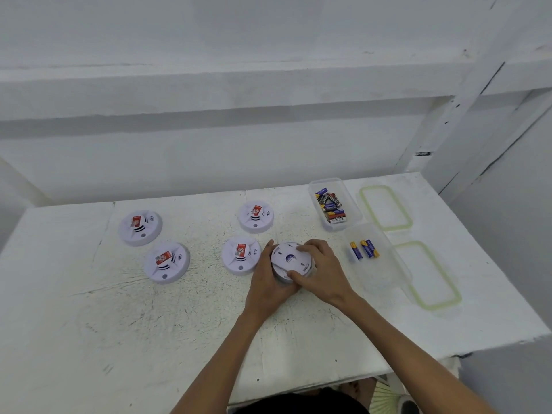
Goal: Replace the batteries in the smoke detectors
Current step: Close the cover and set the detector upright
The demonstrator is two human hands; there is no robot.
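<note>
I'm looking down on the white bench (89, 309): my left hand (264, 282) and right hand (324, 271) are both gripping a back-side-up smoke detector (289, 258) at mid-bench, just beside another detector (240, 255), near three blue-and-yellow batteries (364, 249).

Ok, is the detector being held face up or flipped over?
Flipped over: the held detector shows a plain slotted back, unlike the four red-stickered detectors lying face up.

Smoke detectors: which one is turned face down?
The smoke detector gripped by the left hand and right hand: it shows a plain white back, the other four show red labels.
</note>
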